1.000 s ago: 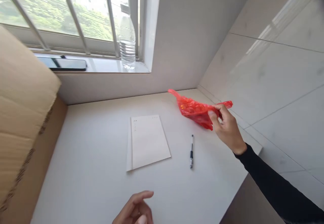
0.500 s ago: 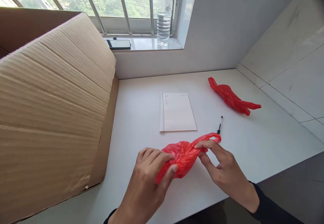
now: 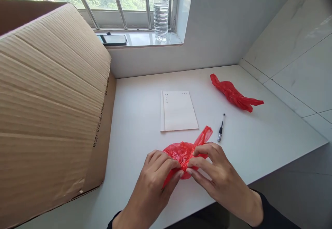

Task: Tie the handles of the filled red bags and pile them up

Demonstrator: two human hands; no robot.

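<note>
A cardboard box (image 3: 52,101) stands leftmost. The left hand (image 3: 157,180) pinches the near red bag (image 3: 177,149), just this side of the notebook (image 3: 179,111). The right hand (image 3: 220,173) pinches its gathered part; any knot seems hidden. Hard tugging could tear thin plastic. Rightward lie a pen (image 3: 221,129) and red bag 2 (image 3: 232,93).

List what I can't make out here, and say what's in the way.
In the head view:
Inside of the near red bag: hidden by its crumpled plastic and, partly, the left hand and right hand.
Small marks on the booklet: too small to read.
Top of the bottle: cut off by the upper edge.
Left end of the phone: hidden behind the cardboard box.
</note>
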